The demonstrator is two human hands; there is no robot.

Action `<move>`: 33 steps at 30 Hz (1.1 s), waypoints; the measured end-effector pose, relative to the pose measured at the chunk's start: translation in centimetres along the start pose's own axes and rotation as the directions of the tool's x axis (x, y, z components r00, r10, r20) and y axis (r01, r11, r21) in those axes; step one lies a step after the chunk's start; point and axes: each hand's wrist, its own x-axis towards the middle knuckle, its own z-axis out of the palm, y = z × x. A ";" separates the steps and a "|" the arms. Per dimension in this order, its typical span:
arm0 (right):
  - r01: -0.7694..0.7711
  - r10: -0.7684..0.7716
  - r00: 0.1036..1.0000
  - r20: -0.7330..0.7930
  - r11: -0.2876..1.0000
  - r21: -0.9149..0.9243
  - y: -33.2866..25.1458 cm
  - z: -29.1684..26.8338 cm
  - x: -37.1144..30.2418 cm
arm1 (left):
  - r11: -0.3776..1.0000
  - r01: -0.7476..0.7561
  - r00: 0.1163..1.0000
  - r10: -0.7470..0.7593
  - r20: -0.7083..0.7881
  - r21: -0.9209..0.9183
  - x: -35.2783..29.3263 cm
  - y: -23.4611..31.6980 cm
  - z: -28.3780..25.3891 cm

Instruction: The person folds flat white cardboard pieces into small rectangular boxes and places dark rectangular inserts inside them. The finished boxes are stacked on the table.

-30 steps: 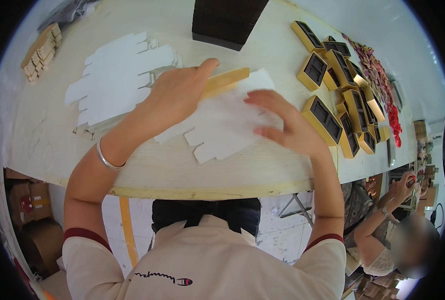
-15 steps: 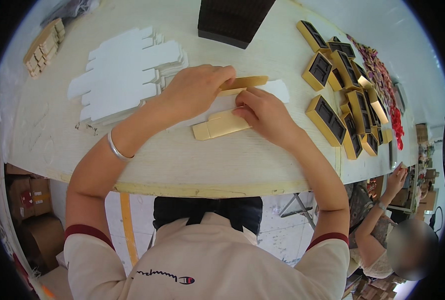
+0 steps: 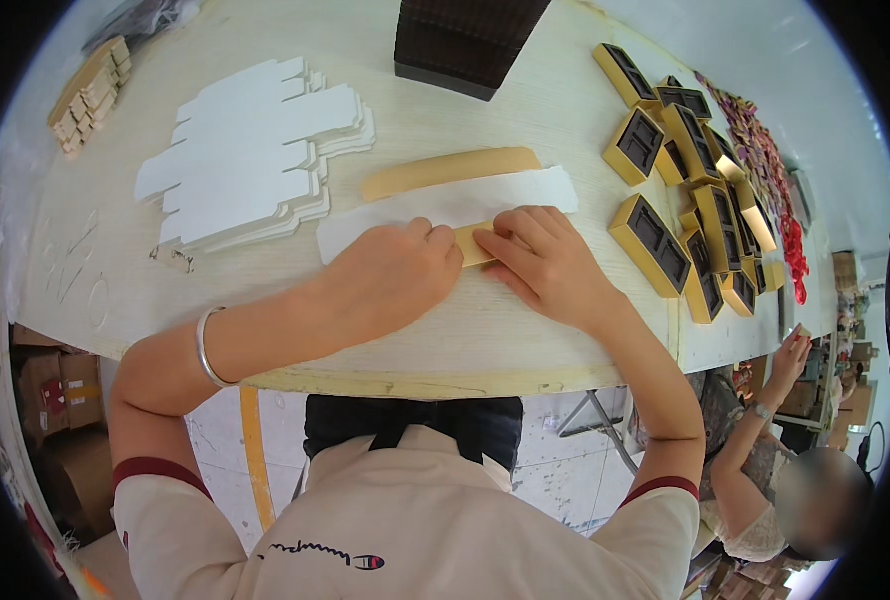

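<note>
In front of me lies a cardboard box blank [image 3: 455, 200], white on its inner face and gold on its folded-up far side. Its near gold flap stands between my two hands. My left hand [image 3: 395, 275] is closed on the left part of that near flap, its fingertips hidden by the knuckles. On the flap's right part, my right hand [image 3: 550, 265] pinches with thumb and bent fingers. Further left sits a stack of flat white box blanks [image 3: 245, 150].
A tall stack of black trays [image 3: 460, 50] stands at the far middle. Gold boxes with black inserts [image 3: 655, 240] lie heaped at the right, beyond them red ribbon pieces [image 3: 793, 240]. Wooden-coloured pieces [image 3: 90, 95] sit far left. Another person's hand [image 3: 790, 355] shows at lower right.
Both hands have moved from the far side of the blank to its near flap, the left one coming down toward me. The gold far side is now uncovered and standing folded.
</note>
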 end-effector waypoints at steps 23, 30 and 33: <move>-0.159 0.161 0.948 0.273 0.987 -0.030 0.9 -1.2 3.2 | 0.716 0.210 0.959 -0.285 -0.004 -0.666 2.1 -4.5 -0.8; -0.216 0.131 0.974 0.185 0.785 0.581 1.0 0.2 0.9 | 0.630 0.321 0.944 -0.268 0.190 -0.707 3.0 -3.2 0.2; -0.285 0.200 0.957 0.209 0.774 0.565 0.7 0.0 0.8 | 0.480 0.182 0.982 -0.044 0.183 -0.858 2.0 -4.4 -1.1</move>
